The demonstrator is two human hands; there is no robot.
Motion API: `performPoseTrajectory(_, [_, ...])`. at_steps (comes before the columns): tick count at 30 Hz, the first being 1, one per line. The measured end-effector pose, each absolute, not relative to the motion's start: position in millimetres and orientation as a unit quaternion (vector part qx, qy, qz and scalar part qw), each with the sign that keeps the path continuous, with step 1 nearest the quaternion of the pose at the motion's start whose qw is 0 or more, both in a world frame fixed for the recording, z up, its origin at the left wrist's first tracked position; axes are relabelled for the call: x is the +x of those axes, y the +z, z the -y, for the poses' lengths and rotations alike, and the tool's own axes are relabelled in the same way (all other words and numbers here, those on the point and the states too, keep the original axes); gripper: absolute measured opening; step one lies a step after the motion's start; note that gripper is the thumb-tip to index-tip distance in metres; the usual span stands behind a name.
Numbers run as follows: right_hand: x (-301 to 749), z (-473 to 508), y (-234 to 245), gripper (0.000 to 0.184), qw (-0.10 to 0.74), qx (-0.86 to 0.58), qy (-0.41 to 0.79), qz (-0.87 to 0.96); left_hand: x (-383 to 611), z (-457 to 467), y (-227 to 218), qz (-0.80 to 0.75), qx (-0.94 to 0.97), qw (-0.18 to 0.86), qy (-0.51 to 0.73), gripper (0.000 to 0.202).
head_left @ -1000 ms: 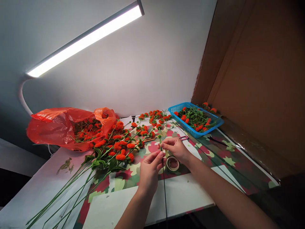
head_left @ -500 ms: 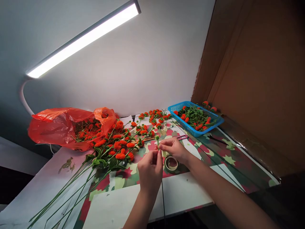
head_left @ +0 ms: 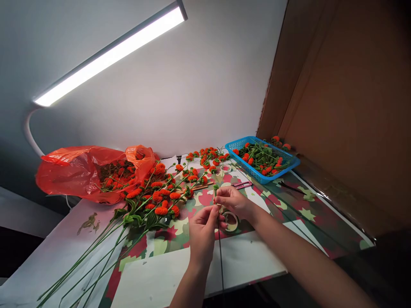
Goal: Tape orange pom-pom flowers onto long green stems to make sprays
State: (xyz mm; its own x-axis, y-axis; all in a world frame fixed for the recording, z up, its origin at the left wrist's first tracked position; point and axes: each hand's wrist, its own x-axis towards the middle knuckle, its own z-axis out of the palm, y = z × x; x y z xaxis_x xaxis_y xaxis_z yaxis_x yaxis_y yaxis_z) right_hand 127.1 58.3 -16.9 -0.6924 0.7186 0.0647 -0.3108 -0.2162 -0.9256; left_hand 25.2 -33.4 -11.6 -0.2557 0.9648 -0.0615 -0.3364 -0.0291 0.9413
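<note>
My left hand and my right hand meet above the table, both pinching one thin dark stem that runs down toward me. A small green tip of the stem pokes up above my right fingers. A roll of tape lies on the table just under my hands. To the left lies a bunch of long green stems with orange flower heads.
A red plastic bag of orange flowers sits at the left. A blue basket with more flowers stands at the back right. Loose orange flowers lie near the wall. Pink-handled scissors, a lamp bar and a brown cardboard wall surround the patterned table.
My hands have stayed together on the stem and shifted slightly, my left fingers turning on it. The view has drifted a little.
</note>
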Motion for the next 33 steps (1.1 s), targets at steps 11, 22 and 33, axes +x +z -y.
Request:
performPoseTrajectory(11, [128.0,-55.4,-16.0,0.034,0.348,-0.183,0.724,0.567,22.3,38.7,-15.2,-0.391,0.234,0.609,0.650,0.028])
performPoseTrajectory(22, [127.3,-50.4,-13.6,0.039,0.309,-0.169,0.767,0.537,25.3,40.7,-12.1,-0.384,0.187,0.667,0.610,0.029])
performPoseTrajectory(33, [127.5,-54.1,-5.6,0.034,0.355,-0.217,0.648,0.637,13.3,43.1,-10.4,-0.498,0.333,0.467,0.650,0.023])
